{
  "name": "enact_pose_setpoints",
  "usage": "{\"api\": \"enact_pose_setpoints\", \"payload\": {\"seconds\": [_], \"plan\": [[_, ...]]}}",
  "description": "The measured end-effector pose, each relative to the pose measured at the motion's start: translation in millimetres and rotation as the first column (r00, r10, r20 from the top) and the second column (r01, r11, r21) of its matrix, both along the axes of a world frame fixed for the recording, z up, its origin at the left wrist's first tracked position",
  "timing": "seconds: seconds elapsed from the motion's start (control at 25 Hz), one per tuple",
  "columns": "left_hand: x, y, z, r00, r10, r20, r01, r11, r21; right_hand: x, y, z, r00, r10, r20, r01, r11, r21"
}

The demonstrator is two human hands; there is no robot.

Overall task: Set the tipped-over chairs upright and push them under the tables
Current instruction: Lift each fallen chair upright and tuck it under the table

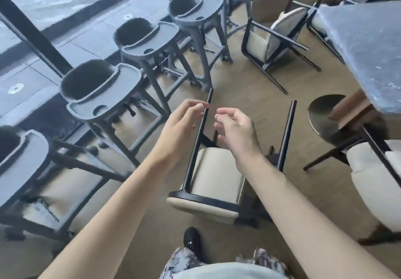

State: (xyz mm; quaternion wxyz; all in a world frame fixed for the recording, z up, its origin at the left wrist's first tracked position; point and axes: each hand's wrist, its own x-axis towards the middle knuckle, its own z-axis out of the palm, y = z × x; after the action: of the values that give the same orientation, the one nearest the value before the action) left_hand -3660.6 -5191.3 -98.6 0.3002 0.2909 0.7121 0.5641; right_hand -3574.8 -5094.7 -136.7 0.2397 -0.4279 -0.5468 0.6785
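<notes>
Tipped chair (213,183) lies on the floor directly ahead, legs pointing away | near leg (200,135) runs lengthwise between my hands | left hand (184,124) nearer, fingers apart, empty | right hand (236,133) loosely curled, empty.

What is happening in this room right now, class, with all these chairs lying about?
A person is reaching both bare hands toward a tipped-over chair lying on the floor with its dark legs pointing away. The left hand and right hand are open on either side of one chair leg, the left fingertips at it, neither gripping yet. Another tipped chair lies farther back, beside a table. A row of grey high chairs stands upright along the window. No chair has been righted here yet.
</notes>
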Motion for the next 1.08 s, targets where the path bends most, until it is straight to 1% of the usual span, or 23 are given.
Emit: {"api": "enact_pose_setpoints", "payload": {"seconds": [0.12, 0.2, 0.24, 0.32, 0.4, 0.52, 0.6, 0.68, 0.76, 0.88, 0.96, 1.08], "plan": [[-34.5, 8.0, -19.2, 0.992, -0.128, 0.013, 0.128, 0.99, -0.05, -17.3, -7.4, -8.5, 0.983, -0.178, 0.043, 0.178, 0.984, 0.007], [-42.2, 13.6, -33.3, 0.978, -0.208, -0.013, 0.205, 0.972, -0.112, -20.7, -9.7, -14.7, 0.964, -0.26, 0.061, 0.26, 0.966, 0.005], [-42.9, 14.8, -40.2, 0.965, -0.261, -0.01, 0.257, 0.957, -0.138, -22.0, -11.3, -19.6, 0.955, -0.287, 0.077, 0.287, 0.958, 0.006], [-40.9, 14.9, -58.9, 0.934, -0.355, 0.045, 0.358, 0.92, -0.161, -23.7, -13.9, -32.9, 0.942, -0.315, 0.117, 0.315, 0.949, 0.017], [-38.4, 13.3, -87.5, 0.899, -0.434, 0.061, 0.437, 0.88, -0.188, -23.4, -13.7, -54.5, 0.936, -0.316, 0.156, 0.316, 0.948, 0.026], [-39.4, 17.0, -132.8, 0.845, -0.534, 0.041, 0.523, 0.806, -0.276, -19.8, -9.0, -91.8, 0.927, -0.263, 0.267, 0.279, 0.96, -0.023], [-38.8, 14.2, -158.0, 0.834, -0.552, 0.013, 0.529, 0.793, -0.303, -13.1, -11.2, -115.1, 0.914, -0.204, 0.351, 0.24, 0.969, -0.061], [-36.0, 9.7, -189.2, 0.853, -0.521, -0.016, 0.482, 0.8, -0.356, -6.6, -15.0, -141.2, 0.892, -0.121, 0.435, 0.166, 0.984, -0.065], [-28.8, 6.0, -223.9, 0.884, -0.468, -0.004, 0.419, 0.795, -0.438, 0.4, -17.5, -173.5, 0.857, -0.062, 0.512, 0.114, 0.991, -0.071], [-12.3, -2.0, -274.6, 0.877, -0.48, 0.011, 0.417, 0.749, -0.516, 12.2, -22.6, -222.8, 0.794, 0.021, 0.607, 0.046, 0.994, -0.094], [-5.5, -6.3, -304.2, 0.855, -0.519, 0.002, 0.428, 0.702, -0.569, 20.0, -27.0, -251.9, 0.757, 0.081, 0.648, -0.021, 0.995, -0.101], [5.2, -17.9, -356.7, 0.767, -0.637, -0.072, 0.401, 0.564, -0.722, 33.4, -39.5, -302.3, 0.667, 0.22, 0.711, -0.228, 0.97, -0.086]]}}
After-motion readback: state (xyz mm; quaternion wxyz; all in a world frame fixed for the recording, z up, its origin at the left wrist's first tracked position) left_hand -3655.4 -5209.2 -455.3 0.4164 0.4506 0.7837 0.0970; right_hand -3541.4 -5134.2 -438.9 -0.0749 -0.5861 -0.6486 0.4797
